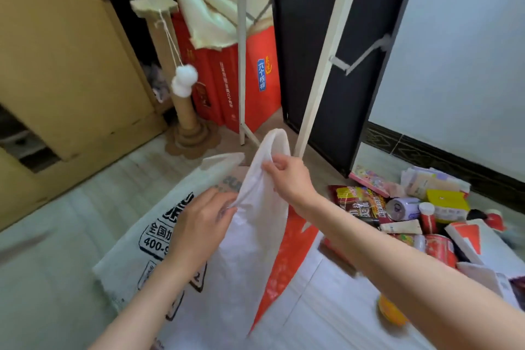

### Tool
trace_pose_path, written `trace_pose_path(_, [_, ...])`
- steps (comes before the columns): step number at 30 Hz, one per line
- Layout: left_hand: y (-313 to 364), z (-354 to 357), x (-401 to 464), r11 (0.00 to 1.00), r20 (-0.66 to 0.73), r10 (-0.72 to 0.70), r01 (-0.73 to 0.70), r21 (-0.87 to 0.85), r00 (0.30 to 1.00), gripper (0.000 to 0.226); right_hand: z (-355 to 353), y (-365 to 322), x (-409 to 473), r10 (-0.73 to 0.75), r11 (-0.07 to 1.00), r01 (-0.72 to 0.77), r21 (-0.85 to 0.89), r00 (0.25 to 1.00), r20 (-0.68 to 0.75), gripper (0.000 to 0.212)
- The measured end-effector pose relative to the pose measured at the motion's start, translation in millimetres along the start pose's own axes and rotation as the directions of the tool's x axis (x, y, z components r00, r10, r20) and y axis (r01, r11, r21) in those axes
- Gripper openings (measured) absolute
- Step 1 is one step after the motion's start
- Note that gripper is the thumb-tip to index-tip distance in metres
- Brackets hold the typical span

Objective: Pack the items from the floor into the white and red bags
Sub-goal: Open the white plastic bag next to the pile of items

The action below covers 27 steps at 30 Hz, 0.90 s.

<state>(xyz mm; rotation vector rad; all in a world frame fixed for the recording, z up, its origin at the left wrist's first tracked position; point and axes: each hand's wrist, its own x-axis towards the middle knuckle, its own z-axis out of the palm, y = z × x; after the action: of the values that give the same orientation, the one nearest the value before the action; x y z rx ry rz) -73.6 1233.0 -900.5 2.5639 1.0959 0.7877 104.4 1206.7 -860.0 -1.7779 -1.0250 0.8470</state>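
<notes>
White woven sack (pixel 136 239) lies flat on the floor under the left hand (pixel 199 224), black print partly covered, only "400-" and some Chinese characters readable. White plastic bag (pixel 255 221) is lifted between both hands, handle loop up top. Red bag (pixel 287 258) sits behind the white bag, mostly hidden, lower part cut off. Pile of items (pixel 412 216) on the floor right of the right forearm: snack packets, cans, a tube, boxes, labels too blurred to read. Orange round thing (pixel 390 311) below the right forearm, blurred. Left hand pinches the white bag's edge, fingers curled. Right hand (pixel 287 179), above it, grips the bag's handle, fingers closed on the plastic.
</notes>
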Motion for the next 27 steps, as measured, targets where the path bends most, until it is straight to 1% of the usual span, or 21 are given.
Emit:
trace_pose_path(3, [33, -66, 9, 0.994, -0.12, 0.09, -0.096, -0.045, 0.989, 0.027, -19, -82, -24, -0.172, 0.979, 0.172, -0.11, 0.985, 0.012, 0.042])
trace_pose_path(5, [59, -108, 13, 0.978, -0.191, 0.175, -0.192, -0.076, 0.966, 0.031, -38, -132, -47, -0.286, 0.952, 0.285, -0.114, 0.958, 0.003, 0.041])
trace_pose_path(6, [72, -129, 15, 0.97, -0.232, 0.196, -0.223, -0.098, 0.953, 0.031, -50, -153, -60, -0.333, 0.938, 0.331, -0.103, 0.943, -0.012, 0.036])
trace_pose_path(8, [99, -166, 19, 0.953, -0.315, 0.191, -0.252, -0.167, 0.93, 0.03, -78, -187, -88, -0.407, 0.913, 0.4, -0.082, 0.909, -0.088, 0.025])
trace_pose_path(10, [125, -197, 26, 0.938, -0.372, 0.158, -0.256, -0.232, 0.915, 0.031, -109, -211, -117, -0.473, 0.88, 0.472, -0.053, 0.861, -0.188, 0.024])
trace_pose_path(11, [136, -209, 32, 0.936, -0.38, 0.135, -0.244, -0.253, 0.915, 0.034, -124, -219, -131, -0.504, 0.861, 0.505, -0.055, 0.835, -0.222, 0.024])
trace_pose_path(13, [155, -224, 44, 0.943, -0.325, 0.085, -0.181, -0.278, 0.942, 0.043, -152, -229, -157, -0.54, 0.837, 0.543, -0.059, 0.805, -0.247, 0.021])
trace_pose_path(16, [174, -224, 59, 0.956, -0.157, 0.033, -0.077, -0.283, 0.987, 0.059, -189, -230, -184, -0.541, 0.837, 0.541, -0.075, 0.803, -0.249, 0.017])
trace_pose_path(17, [180, -221, 60, 0.957, -0.096, 0.038, -0.064, -0.283, 0.995, 0.061, -200, -225, -190, -0.538, 0.84, 0.534, -0.091, 0.801, -0.262, 0.017])
trace_pose_path(19, [191, -207, 61, 0.948, 0.081, 0.058, -0.029, -0.317, 0.995, 0.066, -220, -212, -199, -0.522, 0.849, 0.522, -0.086, 0.801, -0.292, 0.02])
trace_pose_path(20, [197, -198, 60, 0.942, 0.166, 0.07, -0.01, -0.336, 0.984, 0.065, -229, -204, -202, -0.507, 0.856, 0.512, -0.07, 0.804, -0.31, 0.021])
trace_pose_path(21, [200, -186, 60, 0.939, 0.227, 0.081, 0.002, -0.343, 0.971, 0.057, -237, -196, -203, -0.485, 0.866, 0.498, -0.051, 0.81, -0.33, 0.021])
trace_pose_path(22, [203, -174, 60, 0.946, 0.255, 0.095, -0.007, -0.324, 0.962, 0.039, -242, -188, -203, -0.455, 0.878, 0.478, -0.026, 0.816, -0.357, 0.02])
trace_pose_path(23, [205, -162, 60, 0.958, 0.259, 0.096, -0.018, -0.288, 0.961, 0.015, -247, -180, -202, -0.423, 0.891, 0.454, -0.013, 0.819, -0.387, 0.019])
trace_pose_path(24, [207, -152, 59, 0.961, 0.261, 0.104, -0.029, -0.274, 0.96, 0.01, -251, -172, -199, -0.391, 0.903, 0.429, -0.008, 0.814, -0.43, 0.017])
trace_pose_path(25, [210, -141, 58, 0.958, 0.271, 0.124, -0.044, -0.282, 0.955, 0.021, -253, -164, -195, -0.367, 0.913, 0.407, -0.023, 0.798, -0.478, 0.016])
trace_pose_path(26, [211, -132, 56, 0.951, 0.297, 0.143, -0.047, -0.306, 0.944, 0.026, -255, -153, -187, -0.34, 0.929, 0.364, -0.066, 0.772, -0.536, 0.016])
trace_pose_path(27, [215, -124, 54, 0.938, 0.308, 0.169, -0.057, -0.341, 0.936, 0.03, -258, -140, -178, -0.312, 0.947, 0.291, -0.134, 0.745, -0.589, 0.014])
